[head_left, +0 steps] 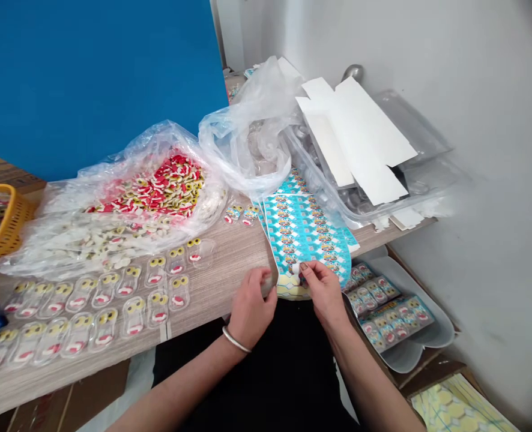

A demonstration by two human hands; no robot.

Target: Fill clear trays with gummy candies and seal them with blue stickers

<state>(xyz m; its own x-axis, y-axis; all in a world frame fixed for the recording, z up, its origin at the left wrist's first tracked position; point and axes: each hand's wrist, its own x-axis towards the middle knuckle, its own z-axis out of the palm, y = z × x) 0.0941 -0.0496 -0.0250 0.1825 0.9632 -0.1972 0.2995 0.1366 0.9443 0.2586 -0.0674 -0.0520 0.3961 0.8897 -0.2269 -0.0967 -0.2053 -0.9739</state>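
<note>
Sheets of blue printed stickers (299, 225) lie stacked at the table's front edge. At their near end, my right hand (324, 291) is closed, thumb against forefinger, on a small sticker (296, 268) whose pale side shows. Just left of the sheets is my left hand (253, 303), fingers curved, with a gap between thumb and forefinger and nothing seen between them. Left of it stand rows of small clear plastic shells (135, 312), each with yellow-and-black eye pieces and a red-and-white piece. Two small packs with blue labels (241, 215) lie behind my left hand.
An open clear bag (158, 186) of red, white and yellow pieces covers the back left, near a yellow basket (5, 228). Another plastic bag (248, 144) and a clear bin (324, 186) under white card (360, 132) stand behind. Packed items fill a grey tray (421, 354) below right.
</note>
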